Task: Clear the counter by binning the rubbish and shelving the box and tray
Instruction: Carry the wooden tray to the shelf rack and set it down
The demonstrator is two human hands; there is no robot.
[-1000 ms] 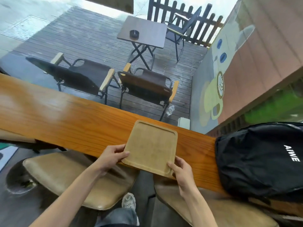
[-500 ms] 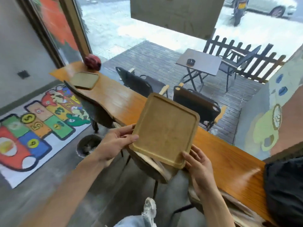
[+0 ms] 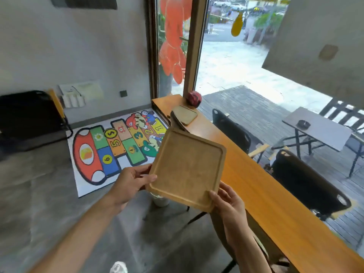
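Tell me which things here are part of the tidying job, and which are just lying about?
Part of the job:
wooden tray, held by left hand and right hand
counter

Just lying about:
second tray
red ball
hopscotch mat

The wooden tray (image 3: 187, 170) is square with rounded corners and a low raised rim around a shallow, worn, pale-brown face; it is held clear of the counter (image 3: 266, 194), tilted with its face toward the camera and its far edge higher than its near edge; the left hand (image 3: 131, 183) grips its left near corner, thumb on the face, fingers behind; the right hand (image 3: 229, 203) holds its near right corner from below, thumb at the rim; the counter is a long orange-brown wooden slab running away to the right of both hands; a second tray (image 3: 185, 114) of similar make lies flat on it, well beyond the hands.
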